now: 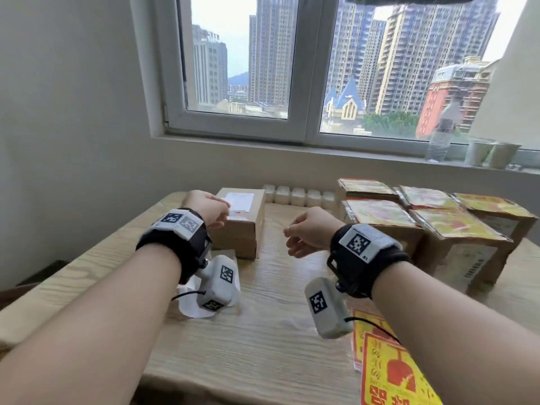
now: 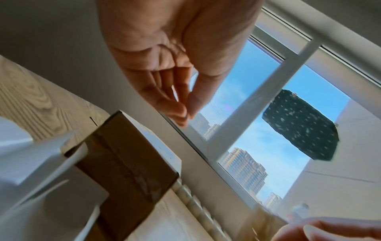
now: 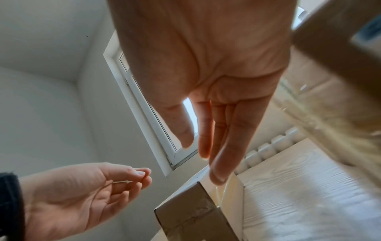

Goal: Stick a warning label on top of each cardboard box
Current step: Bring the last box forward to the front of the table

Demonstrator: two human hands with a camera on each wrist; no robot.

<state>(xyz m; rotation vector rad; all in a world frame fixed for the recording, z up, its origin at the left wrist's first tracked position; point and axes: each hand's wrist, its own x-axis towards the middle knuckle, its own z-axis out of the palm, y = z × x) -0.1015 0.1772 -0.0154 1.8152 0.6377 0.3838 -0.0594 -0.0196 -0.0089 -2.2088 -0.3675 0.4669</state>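
Nearest, below the right hand (image 1: 306, 230), a stack of yellow warning labels (image 1: 388, 363) lay flat on the surface (image 1: 263, 331): thin, floppy sheets, probably best lifted by a corner. Both grips hung loosely open, holding nothing. Beyond the left hand (image 1: 209, 207) sat one unlabelled cardboard box (image 1: 242, 226), light but stiff; right of both, labelled boxes (image 1: 432, 226).

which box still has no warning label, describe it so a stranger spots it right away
On the wooden table under the window, look to the left side, apart from the cluster of boxes on the right. The lone cardboard box there has a plain brown top with only a white sheet, while the others carry yellow and red labels.
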